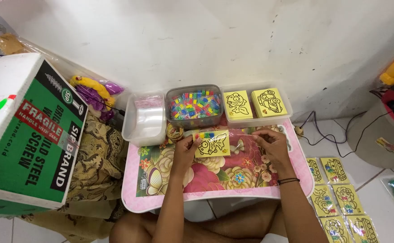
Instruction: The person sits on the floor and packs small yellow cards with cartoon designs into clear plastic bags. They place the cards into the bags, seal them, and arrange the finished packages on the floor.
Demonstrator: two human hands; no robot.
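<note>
Two hands are held over the middle of a small pink surface (131, 198) covered by a flowered mat (215, 173). A yellow card (211, 144) with a black outline drawing, slipped in a clear sleeve, is pinched at its left edge by the left hand (185, 150); the sleeve's right end is pinched between thumb and fingertips of the right hand (271, 143). What the coloured bits along the card's top are cannot be made out. Just behind the hands, three clear tubs are lined against the white wall: one of plastic bags (145, 118), one of mixed coloured pieces (194, 105), one with two stacks of yellow cards (255, 104). Finished cards (338, 195) are spread on the tiled floor at the right, cut off by the lower edge. A green and white carton (26, 135) is crowded against the left, over patterned cloth (98, 162). Open room is left only on the mat's near part.
</note>
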